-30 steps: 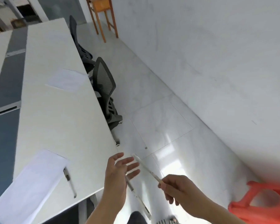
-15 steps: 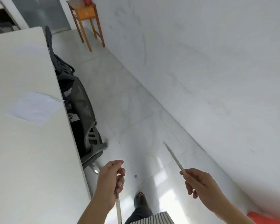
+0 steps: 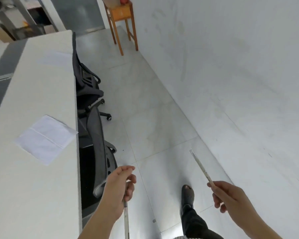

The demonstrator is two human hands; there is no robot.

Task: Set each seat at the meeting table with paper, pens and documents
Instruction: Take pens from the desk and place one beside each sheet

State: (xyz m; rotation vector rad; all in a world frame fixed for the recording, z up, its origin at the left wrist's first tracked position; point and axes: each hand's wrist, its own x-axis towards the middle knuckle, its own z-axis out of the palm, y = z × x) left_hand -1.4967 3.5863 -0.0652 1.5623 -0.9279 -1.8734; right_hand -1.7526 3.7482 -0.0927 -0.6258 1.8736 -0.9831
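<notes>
Two pens now split: left hand (image 3: 120, 188) has closed round one pen (image 3: 126, 219), right hand (image 3: 231, 197) pinches other pen (image 3: 201, 168). I have walked on; next paper (image 3: 46, 139) on table (image 3: 33, 195) lacks pen, so placing comes next.

You hold one thin whitish pen (image 3: 126, 219) pointing down, another slim pale pen (image 3: 201, 167) angled up. A creased white paper sheet (image 3: 46, 139) lies flat at the white meeting table (image 3: 33, 187) edge.
</notes>
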